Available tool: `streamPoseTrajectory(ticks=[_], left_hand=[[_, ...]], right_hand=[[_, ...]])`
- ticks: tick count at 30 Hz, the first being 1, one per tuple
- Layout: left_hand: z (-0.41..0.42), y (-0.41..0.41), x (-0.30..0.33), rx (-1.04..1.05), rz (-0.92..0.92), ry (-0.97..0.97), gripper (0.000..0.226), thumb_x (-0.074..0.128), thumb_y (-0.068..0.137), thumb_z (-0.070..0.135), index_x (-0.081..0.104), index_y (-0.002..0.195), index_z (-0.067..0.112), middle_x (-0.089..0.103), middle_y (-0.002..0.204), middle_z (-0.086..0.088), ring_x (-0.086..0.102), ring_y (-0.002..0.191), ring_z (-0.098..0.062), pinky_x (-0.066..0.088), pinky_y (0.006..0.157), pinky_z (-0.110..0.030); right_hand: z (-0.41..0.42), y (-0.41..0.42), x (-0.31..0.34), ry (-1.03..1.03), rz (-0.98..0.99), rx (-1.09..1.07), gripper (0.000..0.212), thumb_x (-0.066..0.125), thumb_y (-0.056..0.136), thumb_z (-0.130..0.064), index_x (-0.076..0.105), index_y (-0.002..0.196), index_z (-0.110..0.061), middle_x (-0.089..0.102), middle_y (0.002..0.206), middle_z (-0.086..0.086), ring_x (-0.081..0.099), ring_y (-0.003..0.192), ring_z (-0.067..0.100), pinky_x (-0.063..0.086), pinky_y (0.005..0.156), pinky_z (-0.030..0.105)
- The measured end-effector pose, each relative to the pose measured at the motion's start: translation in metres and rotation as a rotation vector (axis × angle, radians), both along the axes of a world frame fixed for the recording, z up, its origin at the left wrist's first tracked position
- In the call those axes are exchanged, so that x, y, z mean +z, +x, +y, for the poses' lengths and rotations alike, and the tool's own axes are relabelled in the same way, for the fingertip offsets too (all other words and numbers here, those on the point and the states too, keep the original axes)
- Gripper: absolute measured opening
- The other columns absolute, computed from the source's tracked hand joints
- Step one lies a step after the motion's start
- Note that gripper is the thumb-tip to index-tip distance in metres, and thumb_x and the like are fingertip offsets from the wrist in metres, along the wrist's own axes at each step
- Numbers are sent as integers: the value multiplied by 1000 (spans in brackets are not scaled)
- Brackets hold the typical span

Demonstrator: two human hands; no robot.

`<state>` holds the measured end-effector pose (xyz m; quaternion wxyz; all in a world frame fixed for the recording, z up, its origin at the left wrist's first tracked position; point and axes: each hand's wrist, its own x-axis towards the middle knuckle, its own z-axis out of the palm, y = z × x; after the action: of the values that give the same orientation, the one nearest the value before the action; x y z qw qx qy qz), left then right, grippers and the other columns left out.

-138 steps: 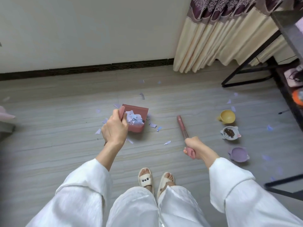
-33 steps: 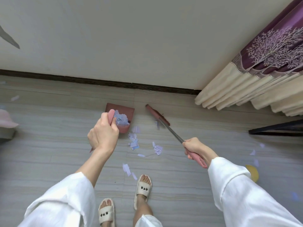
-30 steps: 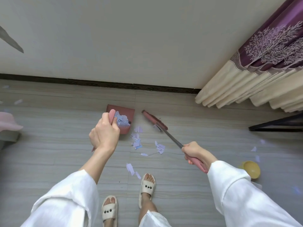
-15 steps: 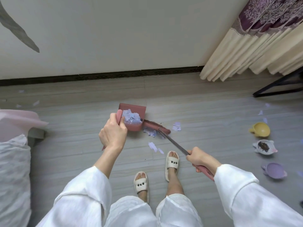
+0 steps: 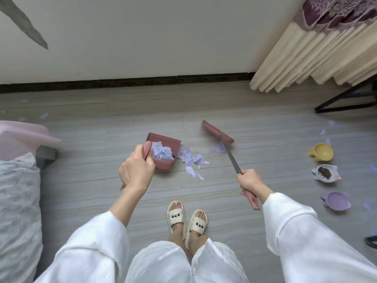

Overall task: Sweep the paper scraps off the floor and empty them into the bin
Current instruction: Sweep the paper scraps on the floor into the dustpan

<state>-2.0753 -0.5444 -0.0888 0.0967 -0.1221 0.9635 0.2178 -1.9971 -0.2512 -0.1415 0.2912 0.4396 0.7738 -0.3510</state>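
While the bin point(image 5: 24, 133) waits out beyond the left hand point(image 5: 136, 170), pink rim just showing, the sweep is only partway done. That bin sits close so the tip-out, by my reckoning, will be a short carry once the pan is full.

Broom point(image 5: 224, 148) next: the right hand point(image 5: 250, 181) is wrapped round the handle near its pink end, shaft running forward and inward from it, head set down on the floor beyond the hand. It looks placed on the far side of the pile, so a pull would drag paper toward the pan.

Dustpan point(image 5: 163, 154) now: the left hand is curled round its upright pink handle, pan just ahead of the knuckles, its open side toward the broom. Held steady there, it makes a fixed target.

And the scraps point(image 5: 191, 159): pale lilac and white, torn, small, irregular. One heap is already in the pan, a loose cluster lies between the two hands right at the pan's mouth, and one piece is beside the broom head. More strays lie well right of the right hand, near the bowls point(image 5: 324, 172), and a few far left by the wall. Light stuff, likely to flutter.
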Motion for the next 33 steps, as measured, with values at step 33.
streamPoseTrajectory(ticks=[33], left_hand=[[-102, -49, 3, -351, -38, -77, 16, 50, 91, 29, 55, 100, 18, 68, 97, -18, 60, 91, -41, 42, 74, -36]], right_hand=[[-150, 10, 22, -246, 112, -633, 26, 33, 92, 4, 38, 67, -4, 39, 57, 9, 33, 16, 12, 29, 27, 9]])
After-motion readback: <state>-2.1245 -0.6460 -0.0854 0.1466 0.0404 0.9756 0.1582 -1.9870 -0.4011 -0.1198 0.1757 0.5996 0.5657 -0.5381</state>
